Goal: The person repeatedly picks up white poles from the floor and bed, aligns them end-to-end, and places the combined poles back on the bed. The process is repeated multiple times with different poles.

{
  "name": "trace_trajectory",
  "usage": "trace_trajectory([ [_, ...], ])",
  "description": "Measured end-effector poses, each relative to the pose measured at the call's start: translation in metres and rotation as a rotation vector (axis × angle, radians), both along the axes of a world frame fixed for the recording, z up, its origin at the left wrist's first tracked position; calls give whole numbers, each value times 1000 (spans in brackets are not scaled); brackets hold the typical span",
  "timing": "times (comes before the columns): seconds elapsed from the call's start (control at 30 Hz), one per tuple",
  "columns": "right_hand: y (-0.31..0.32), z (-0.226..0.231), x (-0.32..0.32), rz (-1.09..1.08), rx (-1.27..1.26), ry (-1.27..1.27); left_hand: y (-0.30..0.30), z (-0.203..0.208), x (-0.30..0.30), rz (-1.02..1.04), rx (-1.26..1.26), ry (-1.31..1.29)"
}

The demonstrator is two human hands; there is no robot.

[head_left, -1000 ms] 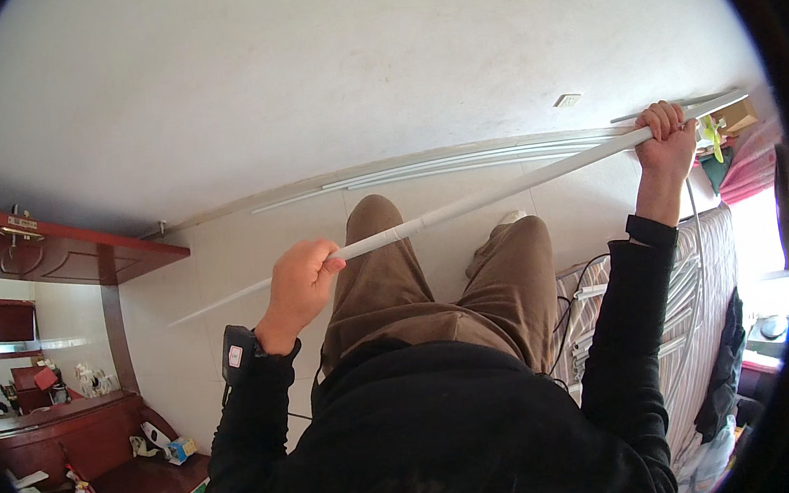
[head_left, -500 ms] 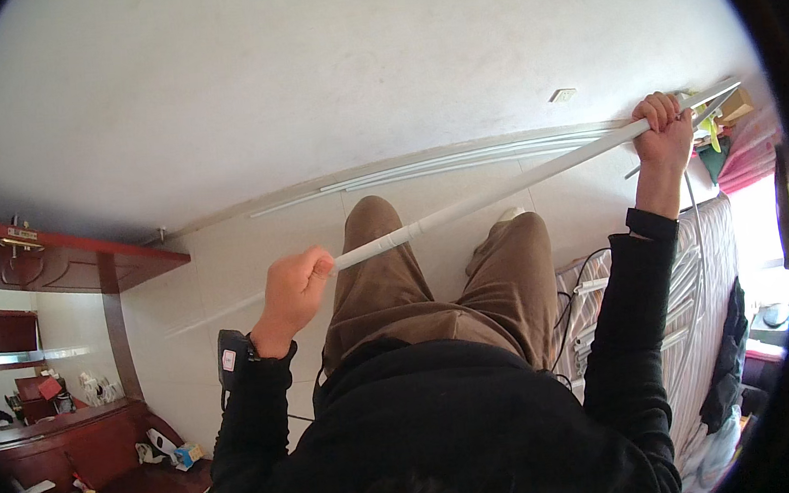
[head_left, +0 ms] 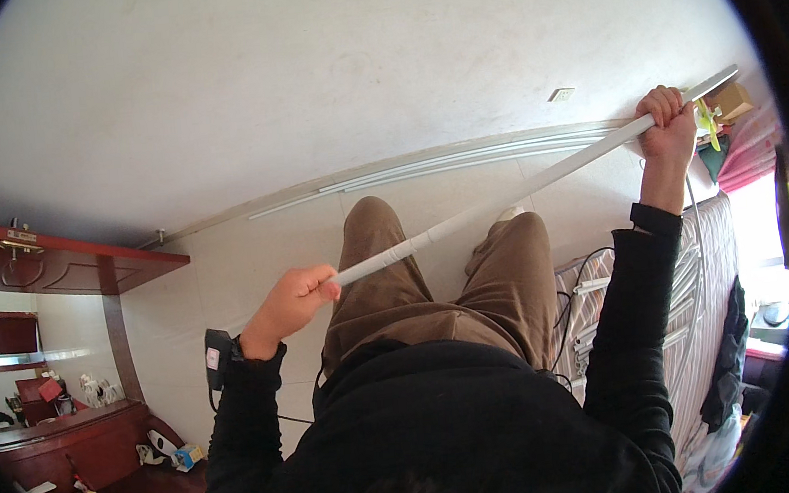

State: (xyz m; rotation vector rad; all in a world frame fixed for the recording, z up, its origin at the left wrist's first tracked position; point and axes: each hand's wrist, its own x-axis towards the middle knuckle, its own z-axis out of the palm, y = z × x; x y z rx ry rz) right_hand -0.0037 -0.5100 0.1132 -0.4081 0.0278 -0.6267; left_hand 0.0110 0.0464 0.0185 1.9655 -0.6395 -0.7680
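Observation:
A long white pole (head_left: pixel 538 181) slants across the space above my knees, rising to the right. My left hand (head_left: pixel 290 307) is closed around its lower left end. Faint ring lines show at a joint a little to the right of that fist. My right hand (head_left: pixel 668 130) wraps its fingers around the pole near the far right end, and the tip sticks out past it. Whether the pole reaches beyond my left fist cannot be made out.
Several thin white tubes (head_left: pixel 462 160) lie on the floor along the wall (head_left: pixel 353 74). More tubes rest on a striped cover (head_left: pixel 714 249) to the right, with a black cable beside them. A red-brown wooden door (head_left: pixel 71 258) and bench (head_left: pixel 136 489) stand at the left.
The thin white length that stuck out left of my left hand no longer shows. My left hand has dropped slightly, and a thin rod beside the right tip is no longer visible.

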Motion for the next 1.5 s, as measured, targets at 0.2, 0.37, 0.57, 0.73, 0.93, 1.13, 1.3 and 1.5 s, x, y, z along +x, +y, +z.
trace_trajectory([
  [0.2,-8,6,4,7,-2,-37,-11,3,-13,297,-45,-273],
  [0.37,-25,9,3,18,62,-72,-1,-10,-6,385,13,-1084],
  [0.57,-39,9,4,91,133,-132,29,-8,-16,402,-6,-474],
  [0.73,0,1,16,8,196,-11,3,20,-4,609,-178,-615],
  [0.93,87,3,39,123,18,174,-59,90,55,697,-814,-665],
  [1.13,164,4,42,468,-56,109,-108,134,85,582,-1143,-771],
  [1.3,213,7,47,608,-19,159,-147,127,75,240,-1207,-327],
  [1.5,217,-3,26,716,-487,234,-147,131,78,195,-1346,-80],
])
